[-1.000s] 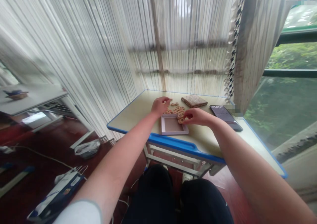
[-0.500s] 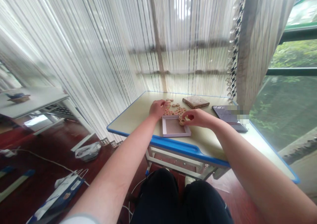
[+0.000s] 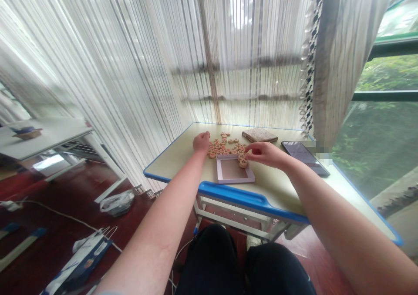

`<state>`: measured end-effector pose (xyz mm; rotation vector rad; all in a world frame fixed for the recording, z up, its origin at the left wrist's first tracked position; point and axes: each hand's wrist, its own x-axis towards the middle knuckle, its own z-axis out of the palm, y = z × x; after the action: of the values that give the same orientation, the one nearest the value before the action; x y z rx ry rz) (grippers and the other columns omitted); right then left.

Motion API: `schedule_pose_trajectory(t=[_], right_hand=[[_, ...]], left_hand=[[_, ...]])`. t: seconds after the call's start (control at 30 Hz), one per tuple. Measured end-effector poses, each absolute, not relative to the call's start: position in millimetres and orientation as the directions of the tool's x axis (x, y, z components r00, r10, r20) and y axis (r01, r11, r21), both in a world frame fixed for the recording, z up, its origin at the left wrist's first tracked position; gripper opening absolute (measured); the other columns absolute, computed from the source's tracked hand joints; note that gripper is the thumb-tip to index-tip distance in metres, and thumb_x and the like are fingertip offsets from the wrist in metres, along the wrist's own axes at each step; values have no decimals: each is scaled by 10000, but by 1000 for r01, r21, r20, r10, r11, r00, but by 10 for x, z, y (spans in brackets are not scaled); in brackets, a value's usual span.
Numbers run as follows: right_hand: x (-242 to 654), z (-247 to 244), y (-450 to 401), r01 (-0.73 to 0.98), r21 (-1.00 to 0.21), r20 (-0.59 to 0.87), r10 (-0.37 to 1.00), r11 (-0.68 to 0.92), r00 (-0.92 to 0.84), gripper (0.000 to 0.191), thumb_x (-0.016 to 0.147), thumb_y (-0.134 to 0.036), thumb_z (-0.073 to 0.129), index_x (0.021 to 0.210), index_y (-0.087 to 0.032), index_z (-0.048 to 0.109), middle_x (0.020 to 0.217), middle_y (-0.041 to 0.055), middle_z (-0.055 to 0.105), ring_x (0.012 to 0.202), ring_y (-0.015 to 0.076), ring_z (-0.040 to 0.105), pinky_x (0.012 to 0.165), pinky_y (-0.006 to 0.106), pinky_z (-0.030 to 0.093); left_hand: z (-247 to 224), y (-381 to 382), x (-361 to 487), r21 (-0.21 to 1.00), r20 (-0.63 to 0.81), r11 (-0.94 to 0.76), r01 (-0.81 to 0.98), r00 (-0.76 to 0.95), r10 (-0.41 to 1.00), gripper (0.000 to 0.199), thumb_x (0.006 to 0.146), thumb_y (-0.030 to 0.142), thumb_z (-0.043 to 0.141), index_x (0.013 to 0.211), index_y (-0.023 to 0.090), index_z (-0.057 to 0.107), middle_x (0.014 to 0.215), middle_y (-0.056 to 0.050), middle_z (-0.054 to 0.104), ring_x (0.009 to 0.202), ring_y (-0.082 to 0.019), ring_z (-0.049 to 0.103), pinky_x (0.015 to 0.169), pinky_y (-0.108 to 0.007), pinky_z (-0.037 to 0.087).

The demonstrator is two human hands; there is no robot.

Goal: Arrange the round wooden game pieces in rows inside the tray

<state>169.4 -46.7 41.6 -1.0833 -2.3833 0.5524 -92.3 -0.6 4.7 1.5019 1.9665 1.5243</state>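
Note:
Several round wooden pieces (image 3: 223,147) lie loosely on the pale desk behind a shallow square box (image 3: 236,180). Two or so pieces (image 3: 242,163) rest at the box's right back corner. My left hand (image 3: 201,142) is at the left edge of the pieces, its fingers drawn together; whatever they hold is too small to make out. Beside the box's right back corner is my right hand (image 3: 261,152), thumb and fingers curved near the pieces there. Whether its fingertips touch a piece is unclear.
A patterned square box (image 3: 260,135) lies at the back of the desk (image 3: 173,160), with a dark tablet (image 3: 303,157) to its right. Curtains hang behind. A plastic bag (image 3: 117,202) and a paper bag (image 3: 78,264) are on the floor at the left.
My left hand has moved a little left, uncovering more pieces. My right hand has shifted slightly back and right, off the piece at the box's corner. The view has shifted slightly.

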Motion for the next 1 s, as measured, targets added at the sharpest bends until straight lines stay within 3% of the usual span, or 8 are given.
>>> schedule_pose_trajectory(t=[0.1,0.3,0.5,0.77,1.0], right_hand=[[1697,356,-411,608,-509,311,789,609,-530,369,749,-479,502,924,-189,648,589,-12,499,521,105,411,512,240,296],[1703,197,-283,655,-456,374,797,603,-474,379,763,-488,491,933,-187,646,637,11,552,532,112,449,503,237,294],[1714,201,-260,653,-454,430,791,606,-435,381,778,-493,474,927,-184,640,637,20,569,553,124,478,518,237,319],[1705,185,-240,651,-448,446,784,613,-431,379,783,-500,474,913,-185,640,644,29,584,563,128,487,520,238,322],[1684,227,-280,643,-449,460,777,621,-429,379,789,-507,463,893,-188,637,635,32,589,554,131,488,520,244,327]], left_hand=[[4,9,-927,844,296,-38,536,-405,865,393,814,407,378,919,159,664,902,-77,686,797,-180,628,684,-280,463],[-46,-58,-840,680,277,-39,732,-208,938,251,681,313,561,853,200,705,809,-35,697,800,-172,622,728,-250,453],[-33,-82,-875,618,338,-143,773,-97,936,233,623,299,622,802,186,718,863,-53,693,827,-183,620,761,-251,455],[-24,-100,-858,470,432,-68,880,-163,887,294,604,398,642,759,157,706,890,-109,664,889,-227,591,803,-302,446],[-10,-97,-856,489,375,-21,872,-189,907,302,596,386,641,779,154,700,855,-108,670,845,-222,602,773,-295,452]])
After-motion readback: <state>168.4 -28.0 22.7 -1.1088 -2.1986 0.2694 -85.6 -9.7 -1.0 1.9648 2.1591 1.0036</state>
